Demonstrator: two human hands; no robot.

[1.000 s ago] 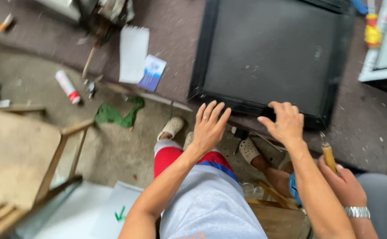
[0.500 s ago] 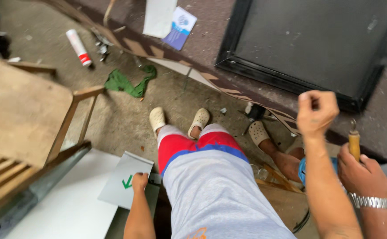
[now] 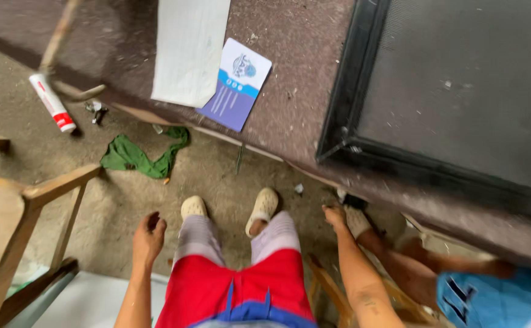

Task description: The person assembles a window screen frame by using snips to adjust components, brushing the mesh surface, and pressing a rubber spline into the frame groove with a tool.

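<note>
My left hand hangs loosely curled and empty above the gritty floor, beside my left knee in red shorts. My right hand is down low by the edge of the brown table. It nearly touches another person's cream shoe. Its fingers point away, so I cannot see whether it holds anything. My feet are in cream clogs. A black-framed mesh screen lies on the table to the right.
A white sheet and a blue-purple leaflet lie on the table. On the floor are a white and red tube and a green rag. A wooden chair stands left, another person's leg right.
Both hands came off the black frame and dropped to my sides. The view tipped down towards the floor and my feet. The other person's hand with the tool is out of view.
</note>
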